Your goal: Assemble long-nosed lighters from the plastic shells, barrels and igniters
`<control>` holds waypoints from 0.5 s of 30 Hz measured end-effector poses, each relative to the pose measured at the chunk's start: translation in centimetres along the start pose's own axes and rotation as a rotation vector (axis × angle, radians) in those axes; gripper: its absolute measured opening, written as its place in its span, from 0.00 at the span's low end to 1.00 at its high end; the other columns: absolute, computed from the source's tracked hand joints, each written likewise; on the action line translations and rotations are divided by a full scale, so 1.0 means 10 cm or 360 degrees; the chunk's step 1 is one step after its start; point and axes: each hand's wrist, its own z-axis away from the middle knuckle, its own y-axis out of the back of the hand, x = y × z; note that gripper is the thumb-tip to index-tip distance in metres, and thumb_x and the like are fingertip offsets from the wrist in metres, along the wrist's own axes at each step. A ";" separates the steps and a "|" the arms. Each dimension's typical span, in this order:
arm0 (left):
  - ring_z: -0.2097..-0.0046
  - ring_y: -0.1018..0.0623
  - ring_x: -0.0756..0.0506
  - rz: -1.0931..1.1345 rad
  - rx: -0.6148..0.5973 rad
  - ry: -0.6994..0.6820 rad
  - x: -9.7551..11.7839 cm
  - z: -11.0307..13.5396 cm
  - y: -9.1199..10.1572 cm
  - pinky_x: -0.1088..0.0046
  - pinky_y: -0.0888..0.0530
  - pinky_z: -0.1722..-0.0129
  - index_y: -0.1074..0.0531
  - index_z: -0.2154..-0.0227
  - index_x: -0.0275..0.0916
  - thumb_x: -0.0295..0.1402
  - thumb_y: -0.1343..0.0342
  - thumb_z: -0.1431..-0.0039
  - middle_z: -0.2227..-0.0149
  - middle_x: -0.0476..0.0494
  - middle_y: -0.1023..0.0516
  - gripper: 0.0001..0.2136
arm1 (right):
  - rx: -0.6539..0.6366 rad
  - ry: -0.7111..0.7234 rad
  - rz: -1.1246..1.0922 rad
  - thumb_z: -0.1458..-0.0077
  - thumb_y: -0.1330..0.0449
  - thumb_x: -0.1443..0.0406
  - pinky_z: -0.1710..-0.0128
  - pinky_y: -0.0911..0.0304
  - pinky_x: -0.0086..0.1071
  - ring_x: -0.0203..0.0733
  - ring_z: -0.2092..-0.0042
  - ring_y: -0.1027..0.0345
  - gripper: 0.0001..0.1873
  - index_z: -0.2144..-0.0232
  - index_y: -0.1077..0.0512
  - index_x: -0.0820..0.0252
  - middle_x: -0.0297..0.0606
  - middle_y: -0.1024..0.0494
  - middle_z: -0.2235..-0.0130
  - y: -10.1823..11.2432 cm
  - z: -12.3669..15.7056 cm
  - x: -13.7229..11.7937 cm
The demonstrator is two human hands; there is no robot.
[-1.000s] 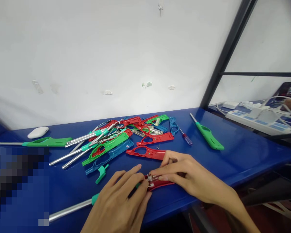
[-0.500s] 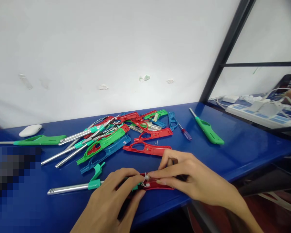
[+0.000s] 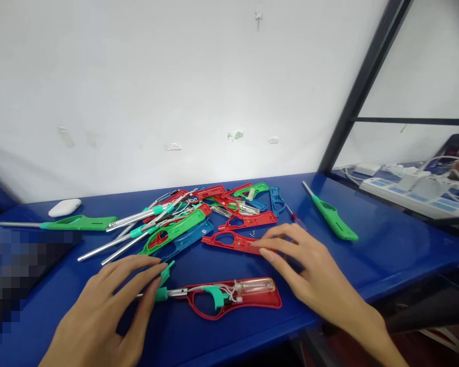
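In front of me lies an opened lighter, its red half-shell (image 3: 274, 300) holding a clear fuel tank (image 3: 256, 286), a teal trigger (image 3: 215, 295) and white wires. A teal collar (image 3: 161, 294) sits around its metal tube, with a small teal tab (image 3: 168, 272) rising beside it. My left hand (image 3: 115, 300) is closed with thumb and fingertips at this collar and tab, hiding most of the tube. Beyond the opened lighter is a loose red half-shell (image 3: 229, 242). My right hand (image 3: 306, 265) has its thumb and fingertips closed on that shell's right end.
Behind lies a pile of red, green and blue half-shells (image 3: 181, 232) and metal tubes (image 3: 132, 219). Whole green lighters lie left (image 3: 78, 223) and right (image 3: 333, 218). A screwdriver (image 3: 296, 220), tiny screws (image 3: 252, 234), a white case (image 3: 65, 207) and a power strip (image 3: 401, 194) are around.
My right hand has left the opened lighter and reached the loose red half-shell behind it. My left hand has moved left to the teal collar, uncovering the fuel tank and trigger.
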 end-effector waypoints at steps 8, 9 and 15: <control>0.52 0.18 0.43 0.0043 0.0050 0.0077 0.10 -0.05 0.01 0.64 0.22 0.49 0.21 0.52 0.51 0.37 0.46 0.25 0.54 0.52 0.17 0.09 | -0.0011 0.0125 0.0272 0.26 0.40 0.65 0.50 0.24 0.47 0.51 0.53 0.20 0.13 0.47 0.17 0.54 0.41 0.11 0.52 -0.12 -0.02 0.13; 0.51 0.18 0.43 0.0054 0.0072 0.0113 0.11 -0.03 0.02 0.64 0.22 0.47 0.21 0.50 0.51 0.36 0.46 0.25 0.52 0.52 0.18 0.09 | 0.0041 0.0138 0.0276 0.25 0.42 0.66 0.52 0.24 0.46 0.51 0.56 0.19 0.13 0.47 0.17 0.56 0.42 0.11 0.54 -0.11 -0.01 0.12; 0.40 0.20 0.43 0.0045 0.0096 -0.0162 0.15 0.01 0.08 0.68 0.25 0.36 0.33 0.30 0.50 0.28 0.42 0.27 0.35 0.46 0.24 0.26 | 0.0202 0.0208 -0.0020 0.24 0.46 0.68 0.56 0.24 0.32 0.42 0.58 0.17 0.14 0.50 0.20 0.57 0.39 0.12 0.57 -0.02 0.00 -0.13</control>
